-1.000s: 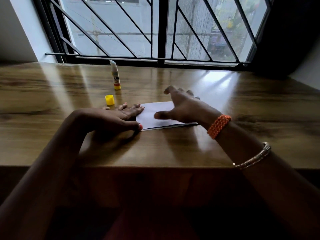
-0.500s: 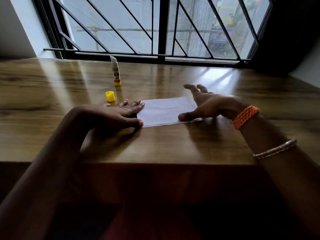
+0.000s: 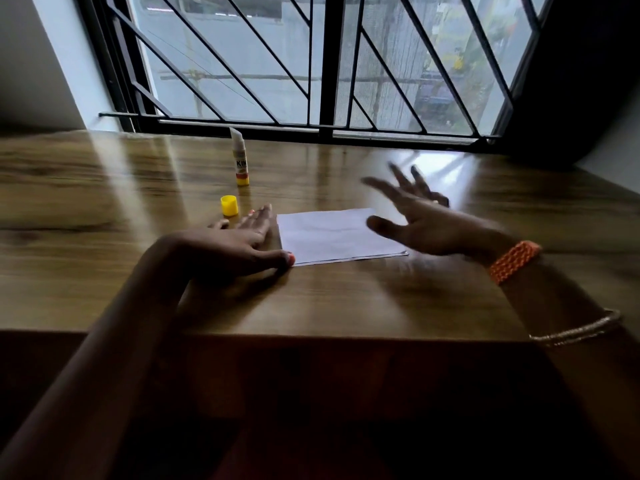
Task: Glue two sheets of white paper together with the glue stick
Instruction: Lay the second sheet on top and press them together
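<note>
white paper (image 3: 332, 235) lying flat on the counter (image 3: 346, 299), left hand (image 3: 235, 244) flat just beside its left edge, right hand (image 3: 419, 220) blurry above it – fingers spread, holding nothing, glue stick (image 3: 240, 161) upright behind – yellow cap (image 3: 229, 205) off

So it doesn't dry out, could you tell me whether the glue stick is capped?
Uncapped: the glue stick stands upright; its yellow cap sits apart.

My right hand (image 3: 429, 225) is lifting off the white paper (image 3: 332, 237) where it was pressing flat a moment ago, fingers (image 3: 381, 188) spreading and blurred in the air above the sheet's right end. More of the paper is showing now. My left hand (image 3: 225, 247) is sliding back, barely touching the left edge.
</note>
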Available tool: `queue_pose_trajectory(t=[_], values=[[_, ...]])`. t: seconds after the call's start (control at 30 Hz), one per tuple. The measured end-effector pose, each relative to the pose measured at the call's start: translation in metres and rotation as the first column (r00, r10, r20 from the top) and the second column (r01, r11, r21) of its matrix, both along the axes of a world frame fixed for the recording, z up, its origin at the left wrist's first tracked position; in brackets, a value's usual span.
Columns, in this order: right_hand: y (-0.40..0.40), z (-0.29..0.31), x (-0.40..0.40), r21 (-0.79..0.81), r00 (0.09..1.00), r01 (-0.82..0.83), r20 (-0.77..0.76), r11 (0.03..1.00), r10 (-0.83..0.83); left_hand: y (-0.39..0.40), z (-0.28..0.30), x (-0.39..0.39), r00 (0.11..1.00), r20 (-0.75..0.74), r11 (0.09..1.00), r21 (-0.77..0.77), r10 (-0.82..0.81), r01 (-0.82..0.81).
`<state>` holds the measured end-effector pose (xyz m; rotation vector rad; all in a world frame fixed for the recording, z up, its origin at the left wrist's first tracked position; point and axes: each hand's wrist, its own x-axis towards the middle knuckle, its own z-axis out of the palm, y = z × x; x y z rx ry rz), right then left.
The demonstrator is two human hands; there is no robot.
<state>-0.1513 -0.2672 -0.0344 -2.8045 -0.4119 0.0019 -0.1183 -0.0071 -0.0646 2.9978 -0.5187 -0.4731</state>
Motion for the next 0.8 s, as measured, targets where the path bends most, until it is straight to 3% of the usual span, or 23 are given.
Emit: queue_pose_trajectory(t=[0.1, 0.17, 0.4, 0.6, 0.8], values=[[0.033, -0.004, -0.009, -0.049, 0.944, -0.317, -0.111, 0.947, 0.31, 0.0, 0.003, -0.002, 1.0, -0.003, 1.0, 0.013, -0.004, 0.004], [0.048, -0.008, -0.007, -0.11, 0.918, -0.375, -0.185, 0.921, 0.352, -0.001, 0.003, -0.001, 1.0, -0.003, 1.0, 0.023, -0.002, 0.002], [0.052, -0.008, 0.006, -0.19, 0.915, -0.379, -0.224, 0.906, 0.336, -0.006, 0.007, -0.002, 0.998, -0.058, 1.0, 0.008, 0.018, -0.017], [0.063, -0.013, 0.023, -0.139, 0.93, -0.318, -0.236, 0.938, 0.28, -0.006, 0.007, -0.002, 0.997, -0.076, 0.999, -0.023, 0.031, -0.033], [0.057, -0.027, 0.031, -0.223, 0.947, -0.309, -0.16, 0.925, 0.278, -0.007, 0.007, -0.002, 0.996, -0.074, 0.999, 0.019, 0.041, -0.04]])
